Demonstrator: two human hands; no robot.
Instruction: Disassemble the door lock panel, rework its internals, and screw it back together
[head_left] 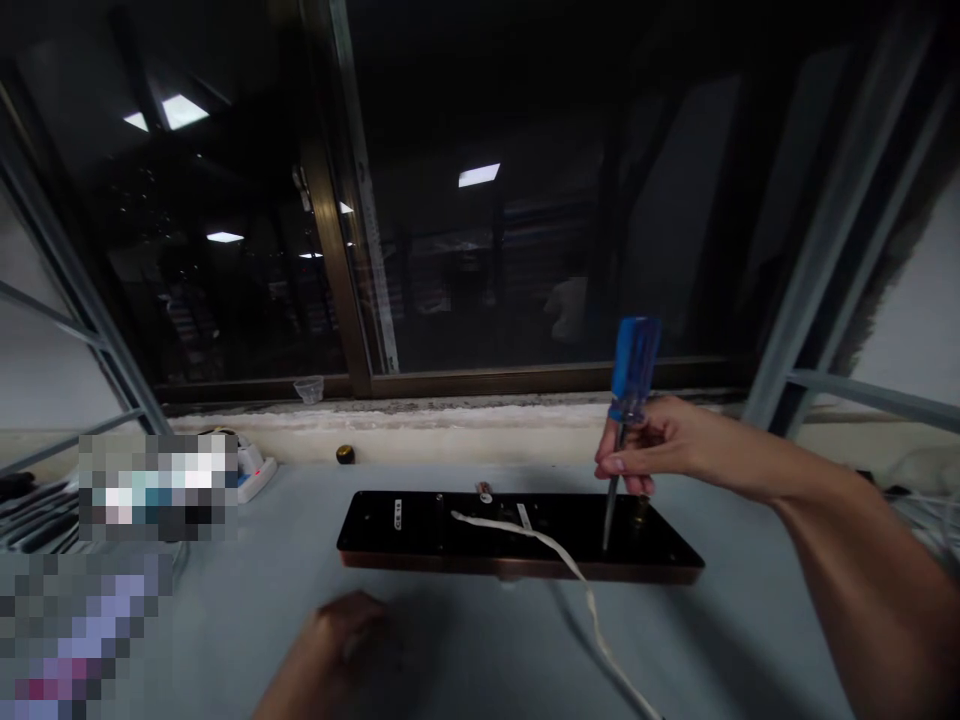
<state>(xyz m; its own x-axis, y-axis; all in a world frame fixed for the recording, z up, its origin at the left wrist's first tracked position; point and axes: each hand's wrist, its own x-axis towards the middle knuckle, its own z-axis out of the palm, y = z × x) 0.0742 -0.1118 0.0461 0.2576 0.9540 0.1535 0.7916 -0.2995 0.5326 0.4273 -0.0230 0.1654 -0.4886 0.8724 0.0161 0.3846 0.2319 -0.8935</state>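
My right hand (651, 450) is closed around the shaft of a screwdriver (634, 370) with a blue, partly clear handle. The screwdriver stands nearly upright, its tip at the right part of a long black panel (480, 515) with a copper-coloured edge. The panel lies flat on the table, and a white cable (559, 548) runs from its middle toward the front. My left hand (349, 625) is in front of the panel's left end, apart from it. Its fingers look curled in; blur and shadow hide anything in them. A brass-coloured post (640, 513) stands near the screwdriver.
A small dark and gold knob (345, 455) is behind the panel on the grey table (247, 600). A power strip (257, 480) lies at the back left. A clear plastic cup (309, 389) rests on the window sill. Metal frame posts (832, 230) rise at both sides.
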